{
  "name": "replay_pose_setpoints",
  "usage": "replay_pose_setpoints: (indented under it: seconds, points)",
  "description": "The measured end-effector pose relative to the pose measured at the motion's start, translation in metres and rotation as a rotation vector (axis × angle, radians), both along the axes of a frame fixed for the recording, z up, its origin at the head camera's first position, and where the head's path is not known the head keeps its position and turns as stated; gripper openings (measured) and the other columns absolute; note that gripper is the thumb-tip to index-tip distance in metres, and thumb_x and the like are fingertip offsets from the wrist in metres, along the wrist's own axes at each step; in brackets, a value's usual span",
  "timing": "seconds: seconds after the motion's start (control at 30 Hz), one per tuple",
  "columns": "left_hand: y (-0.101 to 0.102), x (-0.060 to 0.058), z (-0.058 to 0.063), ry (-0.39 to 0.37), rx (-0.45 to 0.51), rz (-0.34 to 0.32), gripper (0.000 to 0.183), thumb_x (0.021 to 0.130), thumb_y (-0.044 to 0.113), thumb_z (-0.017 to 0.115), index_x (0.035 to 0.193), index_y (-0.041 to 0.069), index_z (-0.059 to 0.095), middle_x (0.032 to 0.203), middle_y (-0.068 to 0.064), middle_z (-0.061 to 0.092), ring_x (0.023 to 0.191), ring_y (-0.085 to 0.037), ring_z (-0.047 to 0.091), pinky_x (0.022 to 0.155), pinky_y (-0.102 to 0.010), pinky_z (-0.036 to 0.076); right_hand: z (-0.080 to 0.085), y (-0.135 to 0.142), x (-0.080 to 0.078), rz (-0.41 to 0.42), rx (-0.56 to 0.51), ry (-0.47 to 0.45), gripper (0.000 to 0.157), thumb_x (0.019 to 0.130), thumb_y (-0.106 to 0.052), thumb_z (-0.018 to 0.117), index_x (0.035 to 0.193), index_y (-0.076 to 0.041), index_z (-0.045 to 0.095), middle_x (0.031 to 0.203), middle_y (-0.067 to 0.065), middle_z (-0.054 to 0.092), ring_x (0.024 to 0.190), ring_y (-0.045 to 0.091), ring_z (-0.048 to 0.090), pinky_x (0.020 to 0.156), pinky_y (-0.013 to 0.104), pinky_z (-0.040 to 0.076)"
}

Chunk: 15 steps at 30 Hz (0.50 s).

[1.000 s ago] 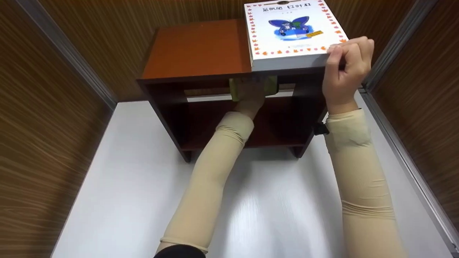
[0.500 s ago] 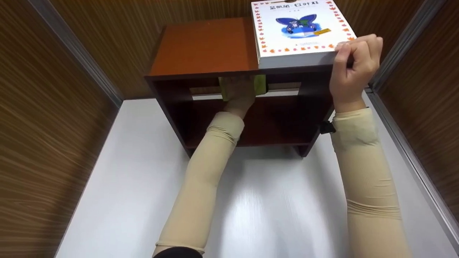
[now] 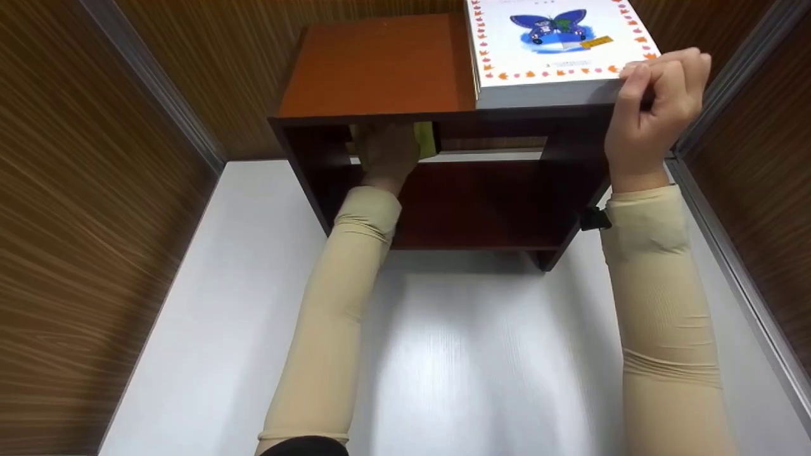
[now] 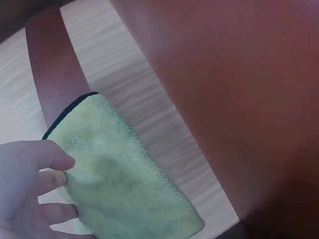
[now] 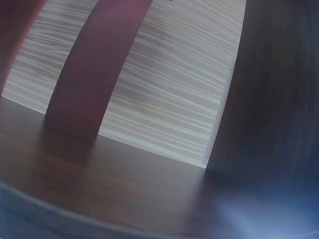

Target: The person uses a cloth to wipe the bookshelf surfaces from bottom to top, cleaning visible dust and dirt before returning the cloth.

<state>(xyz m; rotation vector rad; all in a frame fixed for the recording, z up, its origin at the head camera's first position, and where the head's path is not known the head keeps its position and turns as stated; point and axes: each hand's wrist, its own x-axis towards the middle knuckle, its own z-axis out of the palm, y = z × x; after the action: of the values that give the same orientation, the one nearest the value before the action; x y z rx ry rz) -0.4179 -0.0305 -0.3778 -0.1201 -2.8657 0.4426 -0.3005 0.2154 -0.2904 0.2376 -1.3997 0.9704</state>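
Observation:
Inside a dark red-brown wooden shelf unit (image 3: pixel 380 69), my left hand (image 3: pixel 388 149) holds a yellow-green cloth (image 4: pixel 119 169) close under the top board. The cloth is folded, fuzzy and edged in black, with the fingers (image 4: pixel 57 154) bent at its side. The top board hides part of this hand in the head view. My right hand (image 3: pixel 659 117) is curled at the front right corner of a thick white book (image 3: pixel 564 60), thumb and fingers gripping that corner. Its cover has a blue butterfly and a border of orange leaves. The book lies flat on the right half of the unit's top.
The unit stands on a white surface (image 3: pixel 437 354) against a wood-grain back wall. Wood-grain side panels (image 3: pixel 82 221) with metal strips rise at left and right. A lower shelf (image 3: pixel 481 202) lies beneath my left hand, and a back rail (image 5: pixel 99 64) crosses behind.
My left hand has moved left inside the unit with the cloth. The right hand keeps its place on the book's corner while the head view shifts a little.

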Motion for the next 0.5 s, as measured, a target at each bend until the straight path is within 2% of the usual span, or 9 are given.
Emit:
replay_pose_setpoints:
  seconds: [0.07,0.1,0.2,0.33,0.5]
  points:
    - [-0.010,0.002,0.000,0.069,0.103,-0.029,0.043,0.092,0.028,0.045,0.133,0.017,0.049,0.131,-0.007,0.050,0.118,-0.027,0.046,0.098,-0.043,0.034,0.000,0.000,0.001,-0.001,0.000,-0.002,0.032,0.077,-0.019,0.049,0.065,0.010,0.056,0.076,-0.021,0.046,0.076,0.008,0.044,0.086,0.028,0.032]
    - [-0.015,0.003,0.000,0.103,0.270,-0.084,0.044,0.090,0.029,0.049,0.132,0.017,0.050,0.129,-0.011,0.050,0.116,-0.033,0.046,0.097,-0.048,0.034,0.000,0.000,0.002,-0.001,0.000,-0.003,0.032,0.077,-0.019,0.050,0.065,0.010,0.056,0.076,-0.021,0.046,0.075,0.010,0.044,0.086,0.028,0.033]
    - [-0.025,0.004,0.000,0.121,0.365,-0.128,0.045,0.085,0.028,0.057,0.128,0.016,0.053,0.127,-0.011,0.051,0.119,-0.035,0.043,0.100,-0.053,0.028,0.001,0.001,0.003,-0.006,0.003,-0.012,0.031,0.077,-0.018,0.049,0.066,0.010,0.057,0.076,-0.021,0.045,0.075,0.010,0.044,0.087,0.028,0.032]
    - [-0.026,0.004,-0.001,0.107,0.399,-0.125,0.046,0.084,0.028,0.058,0.128,0.017,0.052,0.128,-0.010,0.051,0.122,-0.036,0.040,0.102,-0.054,0.022,0.003,0.001,0.007,-0.007,0.006,-0.019,0.030,0.077,-0.016,0.049,0.066,0.010,0.057,0.075,-0.021,0.045,0.076,0.006,0.044,0.088,0.028,0.032]
    - [-0.021,0.003,0.003,0.132,0.408,-0.114,0.039,0.087,0.029,0.051,0.123,0.017,0.055,0.118,-0.008,0.056,0.117,-0.032,0.044,0.100,-0.051,0.025,0.006,0.002,0.009,-0.006,0.000,-0.019,0.028,0.078,-0.015,0.049,0.066,0.009,0.057,0.074,-0.021,0.044,0.080,0.000,0.040,0.082,0.025,0.033]
